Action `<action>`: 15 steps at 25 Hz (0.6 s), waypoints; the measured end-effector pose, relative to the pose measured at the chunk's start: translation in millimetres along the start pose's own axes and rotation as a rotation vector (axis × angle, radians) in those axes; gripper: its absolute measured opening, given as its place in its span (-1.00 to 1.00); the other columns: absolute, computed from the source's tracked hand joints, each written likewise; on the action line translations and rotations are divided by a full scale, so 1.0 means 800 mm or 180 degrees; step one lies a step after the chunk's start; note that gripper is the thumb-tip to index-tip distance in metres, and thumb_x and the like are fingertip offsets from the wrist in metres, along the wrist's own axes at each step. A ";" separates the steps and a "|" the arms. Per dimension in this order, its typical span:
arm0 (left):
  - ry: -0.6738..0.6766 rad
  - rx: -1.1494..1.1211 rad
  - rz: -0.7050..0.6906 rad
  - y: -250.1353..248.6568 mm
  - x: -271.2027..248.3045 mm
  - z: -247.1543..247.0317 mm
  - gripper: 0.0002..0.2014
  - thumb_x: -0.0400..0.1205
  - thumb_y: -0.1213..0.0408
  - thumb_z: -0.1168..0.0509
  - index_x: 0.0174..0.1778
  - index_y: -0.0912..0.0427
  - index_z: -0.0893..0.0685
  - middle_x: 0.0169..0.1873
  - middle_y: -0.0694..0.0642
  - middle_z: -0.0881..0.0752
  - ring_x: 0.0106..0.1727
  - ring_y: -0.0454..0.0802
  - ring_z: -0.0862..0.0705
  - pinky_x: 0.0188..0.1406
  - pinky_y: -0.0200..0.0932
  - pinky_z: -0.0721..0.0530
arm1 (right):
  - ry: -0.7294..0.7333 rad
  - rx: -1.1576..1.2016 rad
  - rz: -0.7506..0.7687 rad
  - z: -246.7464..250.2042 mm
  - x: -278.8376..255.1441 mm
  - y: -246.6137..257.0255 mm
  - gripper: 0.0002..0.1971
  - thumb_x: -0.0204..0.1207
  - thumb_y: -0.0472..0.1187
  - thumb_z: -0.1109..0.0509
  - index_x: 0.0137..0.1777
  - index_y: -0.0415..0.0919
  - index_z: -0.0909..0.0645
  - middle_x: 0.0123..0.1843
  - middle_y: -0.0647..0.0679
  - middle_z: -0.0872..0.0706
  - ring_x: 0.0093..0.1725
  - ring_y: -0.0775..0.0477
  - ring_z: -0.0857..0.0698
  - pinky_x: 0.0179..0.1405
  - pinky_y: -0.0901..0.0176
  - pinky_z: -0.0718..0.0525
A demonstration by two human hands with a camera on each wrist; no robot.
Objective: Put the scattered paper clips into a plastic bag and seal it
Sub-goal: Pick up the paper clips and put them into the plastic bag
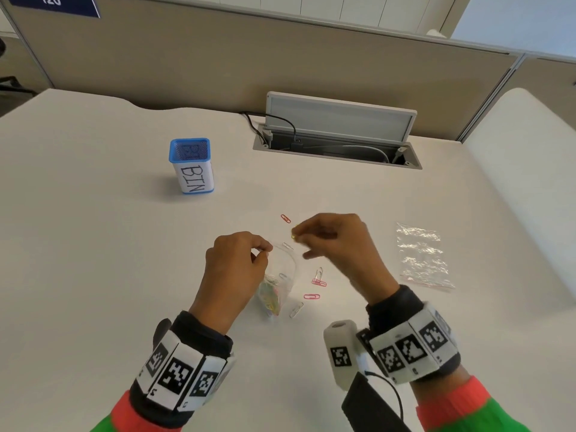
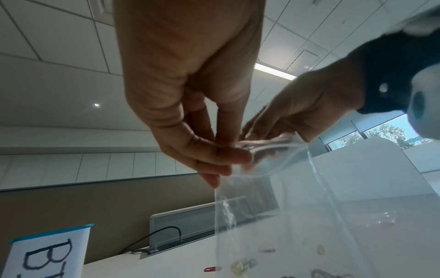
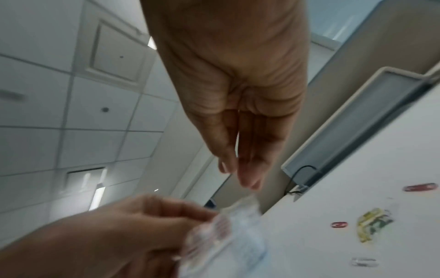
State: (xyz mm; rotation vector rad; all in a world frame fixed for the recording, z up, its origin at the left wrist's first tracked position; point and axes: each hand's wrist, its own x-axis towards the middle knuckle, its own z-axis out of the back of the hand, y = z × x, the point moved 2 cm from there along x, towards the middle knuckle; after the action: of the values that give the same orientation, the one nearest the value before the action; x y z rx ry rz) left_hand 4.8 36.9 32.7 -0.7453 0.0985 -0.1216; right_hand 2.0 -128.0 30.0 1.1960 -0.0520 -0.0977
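Clear plastic zip bag point(image 1: 278, 285): mouth pinched open by left hand point(image 1: 237, 263), coloured clips heaped at its bottom. Small yellow wire paper clip point(image 1: 293, 233): pinched in right hand point(image 1: 330, 241) fingertips beside the mouth. Left to bag, judged: pink and silver clips point(image 1: 318, 280) below those fingers, red clip point(image 1: 285, 218) beyond. Sealing undone. Spare crinkled bag point(image 1: 422, 255) rightward; blue mesh bin point(image 1: 192, 165) farther; nothing obstructs.

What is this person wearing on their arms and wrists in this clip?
Both hands are bare. The left wrist band and the right wrist band are white panels printed with black square markers over dark cuffs. Sleeves are green with red cuffs. A white cylinder and black cable sit by the right wrist.
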 end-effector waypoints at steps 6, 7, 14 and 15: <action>-0.0038 -0.0005 -0.0067 0.006 0.001 0.005 -0.83 0.59 0.28 -0.29 0.04 0.14 -0.75 -0.03 0.12 -0.82 -0.18 0.02 -0.78 0.05 -0.20 -0.55 | 0.0336 -0.2126 -0.1185 0.039 0.039 -0.101 -0.50 0.61 -0.27 -0.19 0.55 -0.27 -0.28 0.61 -0.28 -0.29 0.60 -0.30 -0.26 0.53 -0.03 -0.29; -0.0042 -0.0005 -0.0067 0.007 0.001 0.006 -0.83 0.59 0.28 -0.29 0.03 0.13 -0.75 -0.03 0.12 -0.82 -0.18 0.02 -0.78 0.05 -0.19 -0.56 | 0.0577 -0.2316 -0.1360 0.036 0.038 -0.114 -0.46 0.63 -0.23 -0.14 0.59 -0.28 -0.15 0.66 -0.32 -0.10 0.64 -0.34 -0.11 0.57 -0.12 -0.21; -0.0082 -0.0016 -0.0061 0.014 0.006 0.009 -0.84 0.59 0.28 -0.29 0.01 0.13 -0.75 -0.04 0.10 -0.82 -0.21 0.02 -0.78 0.08 -0.14 -0.57 | 0.1441 -0.2576 -0.1222 -0.023 -0.004 -0.111 -0.33 0.68 -0.14 -0.06 0.61 -0.38 0.22 0.66 -0.34 0.33 0.66 -0.31 0.28 0.67 -0.12 0.10; -0.0085 -0.0016 -0.0067 0.014 0.006 0.009 -0.85 0.59 0.29 -0.29 0.00 0.13 -0.75 -0.05 0.10 -0.82 -0.21 0.01 -0.78 0.09 -0.10 -0.59 | 0.1570 -0.2545 -0.1138 -0.033 -0.011 -0.105 -0.32 0.68 -0.13 -0.06 0.62 -0.37 0.23 0.67 -0.32 0.34 0.66 -0.28 0.27 0.67 -0.08 0.10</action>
State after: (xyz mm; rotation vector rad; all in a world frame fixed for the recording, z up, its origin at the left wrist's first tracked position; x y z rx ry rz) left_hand 11.2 49.4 30.5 -0.7529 0.0655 -0.1313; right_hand -8.3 -133.6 -57.7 0.3924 0.5876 -0.1187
